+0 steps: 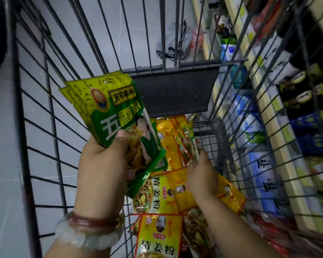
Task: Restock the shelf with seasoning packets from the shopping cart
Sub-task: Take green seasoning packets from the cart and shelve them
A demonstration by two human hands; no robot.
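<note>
The cart (35,127) wall runs down the left side, its wire bars framing the grey floor. Inside it, the left hand (101,161) holds up a fanned stack of green packets (108,108) — thumb pressed across the front, fingers curled behind — probably gathering one kind together so it can go to the shelf in a single trip. The top one reads 五香粉 in large characters (smaller writing above it is too blurred to read). Below, yellow packets (157,239) lie loose on the cart floor, two marked 精姜粉 with a small portrait. The right hand (199,179) reaches down among them, its fingers closing on the edge of a packet; how firm the hold is I cannot tell. On the right, beyond the wire, the shelf (265,112) holds blue-and-white bags, one lettered 盐.
</note>
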